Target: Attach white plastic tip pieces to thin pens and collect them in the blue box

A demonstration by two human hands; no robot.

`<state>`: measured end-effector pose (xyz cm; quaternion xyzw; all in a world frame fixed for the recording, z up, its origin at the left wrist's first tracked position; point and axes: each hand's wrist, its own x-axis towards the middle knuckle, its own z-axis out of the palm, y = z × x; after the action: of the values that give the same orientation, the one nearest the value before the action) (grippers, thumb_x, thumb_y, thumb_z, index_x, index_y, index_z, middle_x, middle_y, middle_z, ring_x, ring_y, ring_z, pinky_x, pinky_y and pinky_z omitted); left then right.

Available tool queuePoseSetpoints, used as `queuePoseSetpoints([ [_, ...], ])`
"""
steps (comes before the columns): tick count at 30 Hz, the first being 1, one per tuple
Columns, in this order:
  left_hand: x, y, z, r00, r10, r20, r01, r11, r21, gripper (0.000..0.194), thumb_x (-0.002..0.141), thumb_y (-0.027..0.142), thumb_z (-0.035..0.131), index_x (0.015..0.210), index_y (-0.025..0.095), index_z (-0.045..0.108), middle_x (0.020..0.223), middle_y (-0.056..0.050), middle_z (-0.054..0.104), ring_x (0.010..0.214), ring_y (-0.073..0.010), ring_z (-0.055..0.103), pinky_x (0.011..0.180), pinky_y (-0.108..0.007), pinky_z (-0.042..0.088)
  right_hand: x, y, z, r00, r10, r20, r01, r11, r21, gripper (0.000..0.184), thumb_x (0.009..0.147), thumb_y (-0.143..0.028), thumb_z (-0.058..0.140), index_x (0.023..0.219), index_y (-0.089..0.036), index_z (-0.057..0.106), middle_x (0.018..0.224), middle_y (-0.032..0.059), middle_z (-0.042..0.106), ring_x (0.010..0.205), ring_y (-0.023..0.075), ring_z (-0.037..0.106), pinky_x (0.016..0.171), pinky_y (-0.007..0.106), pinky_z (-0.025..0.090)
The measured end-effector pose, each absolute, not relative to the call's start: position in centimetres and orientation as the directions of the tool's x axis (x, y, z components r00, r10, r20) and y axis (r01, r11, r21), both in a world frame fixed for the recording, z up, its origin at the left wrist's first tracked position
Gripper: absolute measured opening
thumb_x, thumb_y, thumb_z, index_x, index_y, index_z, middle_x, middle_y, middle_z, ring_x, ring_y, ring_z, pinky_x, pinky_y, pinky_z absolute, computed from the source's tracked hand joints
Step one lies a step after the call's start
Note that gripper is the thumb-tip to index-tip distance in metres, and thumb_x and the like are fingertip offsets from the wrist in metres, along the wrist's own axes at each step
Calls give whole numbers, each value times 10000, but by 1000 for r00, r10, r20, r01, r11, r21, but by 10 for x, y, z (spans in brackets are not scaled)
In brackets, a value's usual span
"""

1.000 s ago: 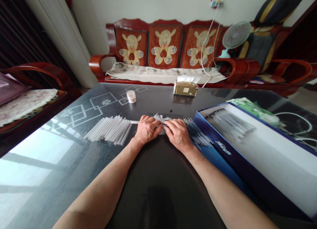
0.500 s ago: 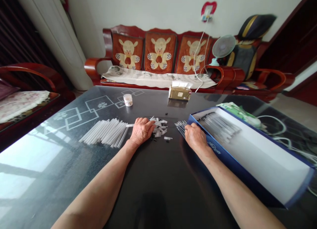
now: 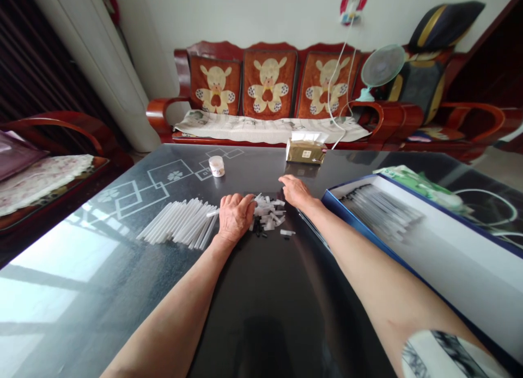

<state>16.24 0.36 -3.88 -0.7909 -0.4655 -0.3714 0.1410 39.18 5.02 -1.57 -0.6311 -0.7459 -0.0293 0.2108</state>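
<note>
Head view | left hand (image 3: 235, 217) was curled on a white plastic tube (image 3: 212, 213) | right hand (image 3: 295, 191) was held open, just past the pile of small white and black plastic bits (image 3: 265, 214) | pile was sitting between both hands on the dark glass table (image 3: 286, 307)

Out on your black glass tabletop (image 3: 261, 291), a gold-brown tissue pack (image 3: 305, 151) sits toward the far edge, a small round jar (image 3: 216, 166) off to its left! Past the table, there's a red wooden sofa (image 3: 163, 114) with bear-print cushions (image 3: 269, 84), newspaper (image 3: 261, 127) spread along its seat, a little electric fan (image 3: 382, 66) at the right end, and a white cord (image 3: 335, 84) dropping down from the wall!
</note>
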Motion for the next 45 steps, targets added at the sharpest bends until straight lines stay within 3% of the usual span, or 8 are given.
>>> queuePoseSetpoints([
  [5,162,5,-40,274,637,720,850,-511,129,297,945,348,453,1080,219,684,796,-56,629,766,-211,524,775,-350,352,392,63,-23,-87,947,310,961,162,-225,261,781,-63,505,814,-176,738,881,72,693,820,168,632,796,257,478],
  [17,165,5,-38,352,662,662,789,-590,170,290,950,289,426,1131,175,622,845,-70,655,798,-209,559,815,-356,375,370,-16,-12,-202,858,471,831,405,-381,154,783,-106,576,855,-183,688,831,39,657,706,144,617,709,251,473],
  [24,168,2,-35,386,636,668,746,-641,179,221,944,293,449,996,175,629,875,-67,672,808,-206,553,841,-362,376,360,-36,-12,-76,804,589,736,444,-511,193,839,-190,528,969,-199,669,957,63,695,787,164,656,790,286,516],
  [31,178,-12,-26,551,509,662,609,-787,98,277,964,315,420,1094,223,647,968,-69,665,867,-193,542,852,-358,390,336,-59,-15,109,907,408,460,317,-829,230,826,-373,587,982,-228,674,881,24,728,764,170,682,733,301,557],
  [35,180,-17,-21,495,495,714,631,-770,97,242,932,329,491,1095,260,655,1147,-83,636,1059,-239,535,949,-429,370,336,-56,-22,280,919,277,234,214,-948,231,753,-402,654,885,-213,673,749,-1,702,683,157,661,649,289,561],
  [38,178,-17,-21,281,565,776,676,-690,259,235,910,355,525,1010,202,671,1059,-101,655,1009,-233,560,899,-391,418,336,-54,-22,430,891,146,24,150,-988,276,710,-432,688,848,-194,660,702,0,685,661,157,658,577,267,554],
  [41,177,-14,-24,7,720,694,601,-558,572,305,903,427,513,828,180,675,765,-48,650,743,-167,579,747,-305,455,332,-57,-20,455,887,83,-131,159,-979,306,675,-431,723,847,-188,652,748,13,699,674,147,664,577,252,553],
  [45,178,-7,-23,-87,940,330,122,-319,940,405,860,543,518,800,170,665,644,-10,622,612,-134,585,619,-260,467,319,-66,-19,320,945,65,-154,119,-981,316,658,-431,750,825,-182,650,737,13,704,639,130,656,584,247,551],
])
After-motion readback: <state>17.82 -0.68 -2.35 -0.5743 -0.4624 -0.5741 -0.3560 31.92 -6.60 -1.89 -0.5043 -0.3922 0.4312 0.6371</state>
